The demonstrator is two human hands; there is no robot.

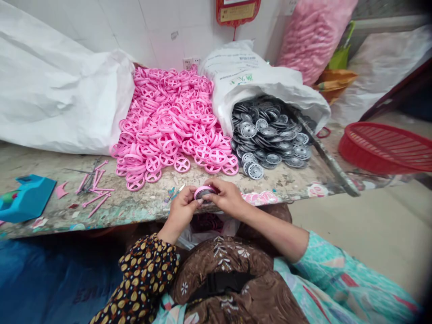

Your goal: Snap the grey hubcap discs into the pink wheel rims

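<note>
Between both hands, over the table's front edge, is a small toy wheel (204,192) with a pink rim around a dark grey disc. My left hand (184,202) pinches its left side, and my right hand (224,194) grips its right side with the thumb on the grey face. Just beyond the hands lies a large heap of pink spoked rings (175,126). To its right, dark grey wheel discs (270,135) spill out of a white woven sack (256,76). Fingers partly cover the held wheel.
A blue tape dispenser (30,198) and several pink rods (97,191) lie at left, by a big white sack (60,85). On the right are a metal bar (329,159) and a red basket (384,146). Pink round pieces (259,198) lie along the front edge.
</note>
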